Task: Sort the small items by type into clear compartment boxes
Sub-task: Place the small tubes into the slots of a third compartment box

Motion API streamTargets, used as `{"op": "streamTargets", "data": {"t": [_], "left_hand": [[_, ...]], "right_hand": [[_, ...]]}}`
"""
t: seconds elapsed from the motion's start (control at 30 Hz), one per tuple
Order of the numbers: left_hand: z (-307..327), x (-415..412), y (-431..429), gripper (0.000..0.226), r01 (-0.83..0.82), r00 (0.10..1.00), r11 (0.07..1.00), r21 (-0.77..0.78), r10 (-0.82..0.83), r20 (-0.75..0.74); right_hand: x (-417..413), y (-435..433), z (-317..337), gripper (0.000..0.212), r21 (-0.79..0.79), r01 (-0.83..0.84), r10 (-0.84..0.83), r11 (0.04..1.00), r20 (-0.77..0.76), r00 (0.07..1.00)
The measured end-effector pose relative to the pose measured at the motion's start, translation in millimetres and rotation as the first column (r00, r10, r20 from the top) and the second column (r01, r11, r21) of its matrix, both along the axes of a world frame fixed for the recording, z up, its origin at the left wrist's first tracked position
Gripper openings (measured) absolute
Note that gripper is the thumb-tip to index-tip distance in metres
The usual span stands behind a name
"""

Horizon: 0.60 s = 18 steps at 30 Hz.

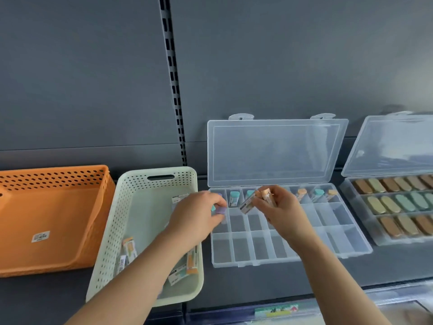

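- An orange basket (54, 207) is sitting at the far left of the dark shelf (246, 285), with a white barcode sticker (40, 236) lying on its floor.
- Right beside it a pale green basket (112, 231) is standing. A handful of loose tubes (128, 248) is lying in there, mostly toward the front, orange and teal caps mixed together.
- The left hand (196, 212) is reaching across the pale green basket's right side. It's pinching a purple-capped tube (220, 211) in curled fingertips, right over the left edge of the box, about level with the second row. A bit of teal is peeking out next to it, can't tell what that is.
- The clear compartment box (241, 247) is lying in the middle of the shelf with its lid (276, 151) standing open against the grey back panel (93, 78). Only the back row is holding anything: a teal-capped tube (234, 198) near the left, then an orange-capped one (301, 193) and a couple more out toward the right.
- The right hand (278, 212) is hovering over the box, around the middle of the back two rows. It's gripping a bunch of orange-capped tubes (257, 199) with fingers curled round them, the caps pointing up and away.
- A second clear box (358, 207) is sitting at the far right, lid also up, with three rows of oval pieces (398, 202) in tan and green filling it.
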State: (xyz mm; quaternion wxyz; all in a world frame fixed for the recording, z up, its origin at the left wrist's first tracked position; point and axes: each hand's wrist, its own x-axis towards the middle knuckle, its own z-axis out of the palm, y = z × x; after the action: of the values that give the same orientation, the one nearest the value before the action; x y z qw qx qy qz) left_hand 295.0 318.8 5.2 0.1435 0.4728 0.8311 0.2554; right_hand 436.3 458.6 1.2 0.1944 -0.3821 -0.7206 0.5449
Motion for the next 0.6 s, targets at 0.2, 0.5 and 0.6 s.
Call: {"op": "streamTargets", "data": {"t": [0.2,0.5,0.6], "left_hand": [[-6.2,5.7,16.0,0.004,-0.008,0.977,0.983,-0.185,-0.031,-0.209],[-13.0,1.5,16.7,0.012,0.004,0.966,0.955,-0.295,-0.080,-0.246],[-10.5,2.2,15.9,0.016,0.008,0.965,0.958,-0.287,-0.084,-0.250]], "right_hand": [[2.7,10.7,-3.2,0.006,0.069,-0.086,0.082,0.994,0.065,0.994],[-6.0,9.0,-10.3,0.020,0.237,-0.240,0.213,0.941,0.136,0.968],[-8.5,8.3,-11.8,0.013,0.302,-0.269,0.226,0.915,0.170,0.959]]}}
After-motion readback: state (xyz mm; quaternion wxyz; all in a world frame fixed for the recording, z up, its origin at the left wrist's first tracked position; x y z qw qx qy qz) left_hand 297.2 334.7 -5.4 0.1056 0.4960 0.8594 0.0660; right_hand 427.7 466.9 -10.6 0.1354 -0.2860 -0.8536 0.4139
